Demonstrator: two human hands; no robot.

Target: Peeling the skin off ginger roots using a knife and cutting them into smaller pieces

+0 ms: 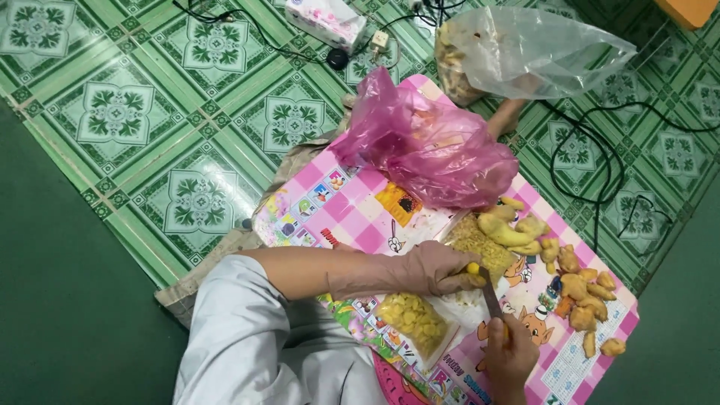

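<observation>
The right hand (512,352) grips a knife (491,294). The left hand (439,268), in a thin glove, pinches a small yellow piece (473,268) at the blade. Both are over a pink checked mat (352,214) with cartoon prints. Near the wrist lies a clear bag (414,322) of yellow slices. To the right are knobbly yellow roots (581,289). Farther sits a crumpled pink bag (427,146), then a clear plastic bag (525,49) and a white tissue pack (328,20) on green patterned tiles (150,112).
</observation>
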